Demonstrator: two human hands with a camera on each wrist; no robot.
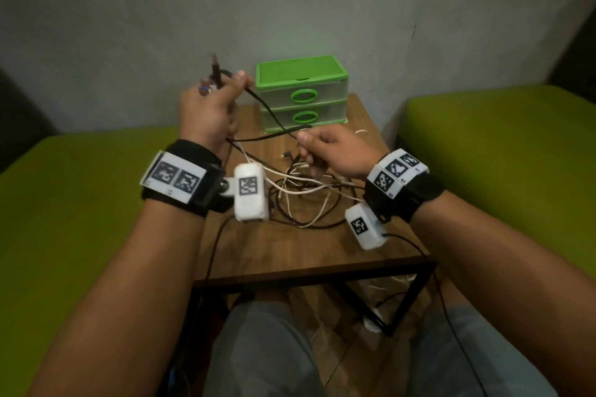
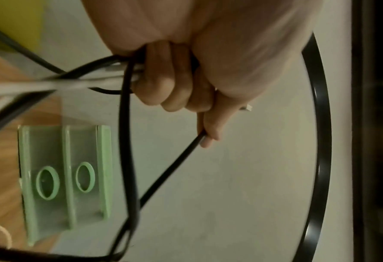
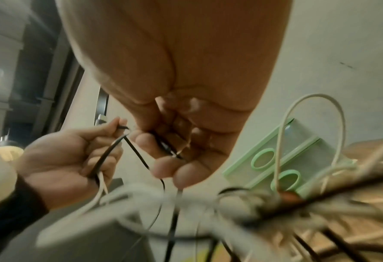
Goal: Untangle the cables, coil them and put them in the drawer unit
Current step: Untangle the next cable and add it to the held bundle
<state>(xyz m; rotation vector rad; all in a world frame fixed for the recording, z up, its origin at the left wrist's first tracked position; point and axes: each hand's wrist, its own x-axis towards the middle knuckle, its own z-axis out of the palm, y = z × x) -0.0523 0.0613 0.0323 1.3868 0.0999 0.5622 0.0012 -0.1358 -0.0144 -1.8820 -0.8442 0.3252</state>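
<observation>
Meanwhile, the left hand (image 1: 206, 106) was raised, clenched around several cable ends, while the right hand (image 1: 335, 151) pinched the black cable (image 1: 267, 109) above the tangle (image 1: 306, 193) before the drawer unit (image 1: 301, 93).

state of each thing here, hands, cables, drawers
left hand: raised, grips black and white cables
right hand: pinches the black cable
black cable: lifted, strung between both hands
cable pile: tangled on the table
drawer unit: upright, both drawers closed
</observation>
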